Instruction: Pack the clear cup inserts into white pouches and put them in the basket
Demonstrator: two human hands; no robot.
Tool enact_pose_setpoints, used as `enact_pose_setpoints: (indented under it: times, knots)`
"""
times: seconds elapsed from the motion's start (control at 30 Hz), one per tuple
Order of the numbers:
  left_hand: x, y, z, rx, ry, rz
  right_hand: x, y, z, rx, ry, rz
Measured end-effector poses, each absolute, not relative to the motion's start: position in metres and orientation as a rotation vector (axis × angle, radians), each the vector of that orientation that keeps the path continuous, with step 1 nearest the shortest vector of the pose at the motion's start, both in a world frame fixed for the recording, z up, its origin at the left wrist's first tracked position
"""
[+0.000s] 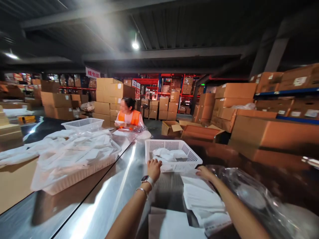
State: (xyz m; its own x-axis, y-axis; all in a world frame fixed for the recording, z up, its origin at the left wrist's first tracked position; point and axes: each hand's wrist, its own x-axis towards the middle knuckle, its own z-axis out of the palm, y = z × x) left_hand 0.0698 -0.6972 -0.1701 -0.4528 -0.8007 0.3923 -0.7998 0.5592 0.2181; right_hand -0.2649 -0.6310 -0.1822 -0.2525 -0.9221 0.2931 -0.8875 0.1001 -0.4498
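My left hand (pixel 154 169) rests against the near rim of a white perforated basket (pixel 189 156) on a shiny metal table (pixel 109 202); its fingers curl over the rim. A watch and a bracelet are on that wrist. White folded packets (pixel 169 154) lie inside the basket. My right hand (pixel 204 172) lies on top of a stack of white bagged items (pixel 203 199) just right of the basket, its fingers bent and partly hidden.
A larger white basket (pixel 74 172) heaped with white bags stands at the left, another basket (pixel 83 124) behind it. A person in an orange vest (pixel 129 118) works at the table's far end. Clear plastic bags (pixel 251 196) lie right. Cardboard boxes (pixel 271 132) and shelving surround.
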Motion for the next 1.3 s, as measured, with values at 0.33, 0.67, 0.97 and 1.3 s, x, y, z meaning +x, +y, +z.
enact_pose_setpoints:
  times: [0.33, 0.67, 0.97, 1.3]
  knots:
    - [0.091, -0.679, -0.172, 1.193, -2.417, 0.012, -0.249, -0.497, -0.231, -1.934, 2.242, -0.725]
    - [0.151, -0.612, -0.177, 1.11, -2.49, 0.016, -0.176, -0.429, -0.219, -1.924, 2.38, -0.58]
    - [0.158, -0.471, -0.262, 0.886, -2.831, -0.14, -0.034, -0.323, -0.259, -2.456, 1.938, -0.434]
    - [0.133, -0.54, -0.251, 1.084, -2.758, -0.117, 0.018, -0.31, -0.261, -2.866, 2.062, -1.181]
